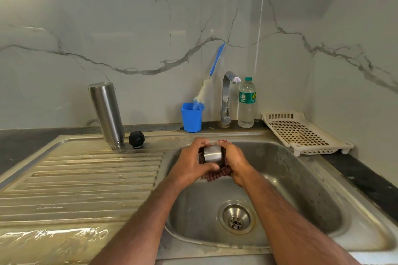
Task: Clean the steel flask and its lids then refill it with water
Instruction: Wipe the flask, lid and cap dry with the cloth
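Observation:
Over the sink basin [286, 180], my left hand [190, 162] grips a small steel cup lid [212, 154], thumb curled under it. My right hand [235, 162] holds a red checked cloth [218, 174] wrapped against the lid's far side. The steel flask [107, 114] stands upside down on the drainboard [86, 178] at the back left. A black inner stopper [136, 139] sits just right of the flask.
A blue cup [191, 116] with a blue-handled bottle brush [212, 73] stands behind the sink. The tap [227, 97] and a plastic water bottle [246, 103] are to its right. A white perforated tray [301, 131] leans at the back right. Water pools on the drainboard's near left.

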`<state>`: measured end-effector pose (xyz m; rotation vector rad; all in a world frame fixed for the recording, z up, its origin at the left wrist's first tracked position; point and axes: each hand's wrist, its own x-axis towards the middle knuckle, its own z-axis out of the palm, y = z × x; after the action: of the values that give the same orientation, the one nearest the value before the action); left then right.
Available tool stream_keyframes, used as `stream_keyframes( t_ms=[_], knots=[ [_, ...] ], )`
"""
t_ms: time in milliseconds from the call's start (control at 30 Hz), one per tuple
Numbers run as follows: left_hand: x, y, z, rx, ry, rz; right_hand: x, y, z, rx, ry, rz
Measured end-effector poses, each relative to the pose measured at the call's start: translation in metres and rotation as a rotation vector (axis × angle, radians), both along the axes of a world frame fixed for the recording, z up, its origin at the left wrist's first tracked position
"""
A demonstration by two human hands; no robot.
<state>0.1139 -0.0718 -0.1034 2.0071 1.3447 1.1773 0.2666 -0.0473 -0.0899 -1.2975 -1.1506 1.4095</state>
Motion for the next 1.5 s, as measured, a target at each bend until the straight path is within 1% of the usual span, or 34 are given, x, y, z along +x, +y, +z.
stream_keyframes(
  t_ms=[67,133,200,233,333,367,400,467,533,633,700,767,833,867,933,1000,1067,1100,1200,1267,1333,1400,1433,1500],
  knots=[
    [-0.001,0.004,-0.001,0.026,-0.068,0.044,-0.004,0.002,0.0,0.06,-0.008,-0.018],
    [0.0,0.005,-0.001,-0.029,-0.183,0.077,-0.008,0.002,0.002,0.147,0.016,-0.029],
    [0.005,0.004,-0.001,-0.149,-0.347,0.077,-0.012,0.001,0.004,0.217,0.108,-0.012],
    [0.007,0.002,-0.001,-0.23,-0.457,0.059,-0.012,0.0,0.006,0.261,0.145,-0.002],
    [0.013,-0.004,0.004,-0.48,-0.859,-0.024,-0.009,-0.004,0.009,0.404,0.216,0.049],
    [0.014,-0.005,0.005,-0.525,-0.923,-0.043,-0.008,-0.004,0.009,0.44,0.22,0.046],
    [0.015,-0.007,0.006,-0.555,-0.941,-0.063,-0.007,-0.002,0.008,0.465,0.216,0.035],
    [0.017,-0.009,0.005,-0.565,-0.867,-0.097,-0.006,0.001,0.006,0.454,0.181,-0.021],
    [0.02,-0.012,0.003,-0.529,-0.766,-0.109,-0.006,0.005,0.003,0.352,0.143,-0.074],
    [0.02,-0.009,0.002,-0.413,-0.673,-0.027,-0.005,0.011,-0.001,0.271,0.113,-0.024],
    [0.019,-0.004,0.003,-0.388,-0.701,0.053,-0.006,0.008,0.002,0.33,0.122,0.0],
    [0.017,0.001,0.001,-0.432,-0.764,0.106,-0.008,0.002,0.006,0.464,0.167,0.066],
    [0.015,0.0,0.0,-0.47,-0.798,0.117,-0.011,-0.002,0.008,0.538,0.212,0.115],
    [0.013,0.0,0.0,-0.451,-0.777,0.1,-0.013,-0.003,0.008,0.546,0.22,0.112],
    [0.008,0.0,0.0,-0.333,-0.674,0.029,-0.013,-0.003,0.009,0.525,0.199,0.061],
    [0.01,-0.004,0.001,-0.232,-0.615,-0.049,-0.012,-0.002,0.009,0.429,0.184,0.008],
    [0.014,-0.004,0.001,-0.195,-0.652,-0.043,-0.012,0.0,0.005,0.285,0.196,0.012],
    [0.016,-0.002,0.001,-0.182,-0.678,-0.012,-0.013,0.0,0.004,0.253,0.2,0.028],
    [0.016,0.004,0.001,-0.147,-0.764,0.136,-0.019,-0.001,0.002,0.315,0.198,0.064],
    [0.01,0.01,0.0,-0.204,-0.836,0.237,-0.024,-0.004,0.002,0.395,0.161,0.105],
    [0.004,0.01,-0.001,-0.22,-0.796,0.297,-0.029,-0.006,0.002,0.49,0.106,0.166],
    [0.001,0.009,-0.001,-0.189,-0.736,0.269,-0.032,-0.006,0.003,0.541,0.104,0.178],
    [0.001,0.008,0.0,-0.181,-0.726,0.23,-0.031,-0.006,0.005,0.527,0.131,0.156],
    [0.004,0.005,0.003,-0.198,-0.755,0.115,-0.028,-0.003,0.006,0.436,0.186,0.103]
  ],
)
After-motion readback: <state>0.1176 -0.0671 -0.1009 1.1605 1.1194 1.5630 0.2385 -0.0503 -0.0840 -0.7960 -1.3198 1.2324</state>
